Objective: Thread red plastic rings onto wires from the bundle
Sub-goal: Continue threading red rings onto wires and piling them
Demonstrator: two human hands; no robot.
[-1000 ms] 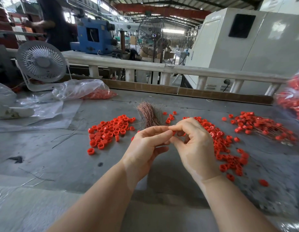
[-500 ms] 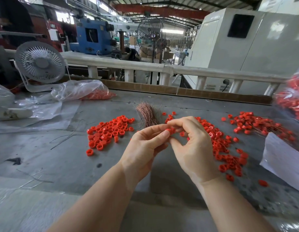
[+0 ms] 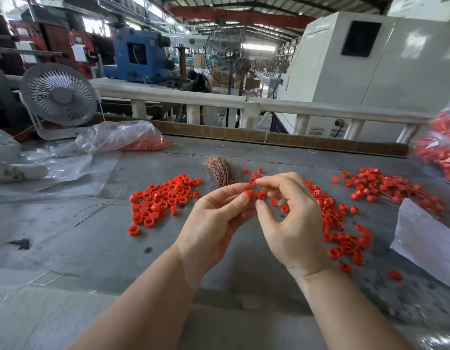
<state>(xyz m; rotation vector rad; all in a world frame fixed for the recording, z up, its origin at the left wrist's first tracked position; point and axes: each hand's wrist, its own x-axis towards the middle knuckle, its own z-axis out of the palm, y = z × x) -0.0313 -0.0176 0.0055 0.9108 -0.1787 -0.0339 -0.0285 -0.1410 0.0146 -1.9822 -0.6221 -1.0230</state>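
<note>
A red plastic ring (image 3: 247, 194) sits pinched above the counter (image 3: 92, 243). The coppery wire bundle (image 3: 220, 170) lies just behind it, fanned out. Loose red rings form 1 pile left (image 3: 159, 202) and another right (image 3: 342, 223).

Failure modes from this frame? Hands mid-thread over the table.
1. The left hand pinches one red ring at its fingertips only; a slip would likely drop it among the loose rings below, costing a re-pick.
2. The wire is too thin to make out between the hands, so the right hand may miss the ring's hole.
3. The wire bundle lies just behind the hands; a knuckle could fan it out.
</note>
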